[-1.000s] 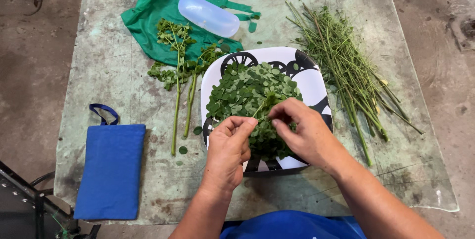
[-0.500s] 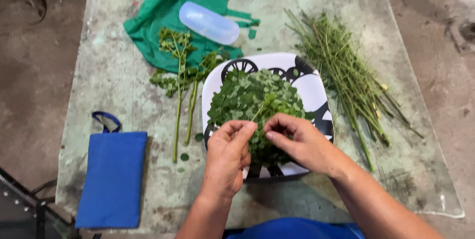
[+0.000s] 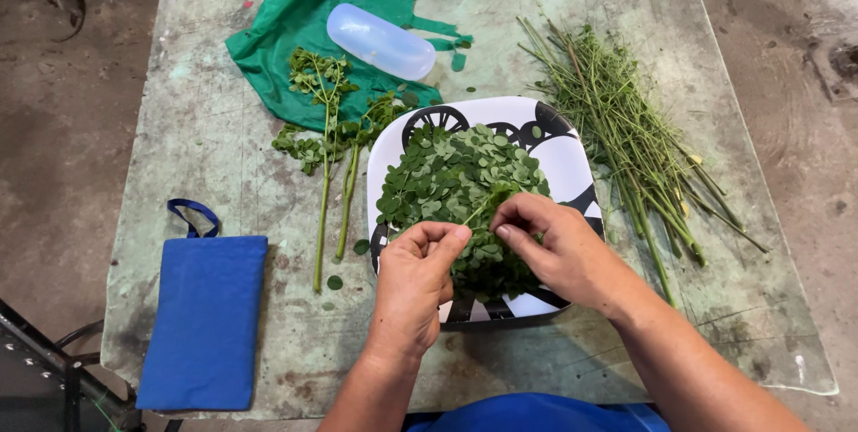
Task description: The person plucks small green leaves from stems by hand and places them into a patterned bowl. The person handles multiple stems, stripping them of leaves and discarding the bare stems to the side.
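A white plate [image 3: 563, 150] with black patterns holds a heap of small green leaves [image 3: 451, 177]. Over its near side, my left hand [image 3: 413, 285] pinches the end of a thin leafy sprig [image 3: 483, 204] between thumb and fingers. My right hand [image 3: 559, 249] pinches the same sprig just to the right, fingertips almost touching the left hand's. Two leafy stalks [image 3: 326, 150] lie on the table left of the plate. A pile of bare green stems [image 3: 630, 133] lies to the plate's right.
A green cloth [image 3: 353, 3] with a translucent plastic container [image 3: 380, 41] on it lies at the far side of the worn green table [image 3: 197, 128]. A blue pouch [image 3: 204, 320] with a loop sits at the near left. A dark metal frame [image 3: 45, 369] stands beside the table's left corner.
Both hands have stayed over the plate's near side, drawing slightly closer together on the sprig. The view has shifted a little.
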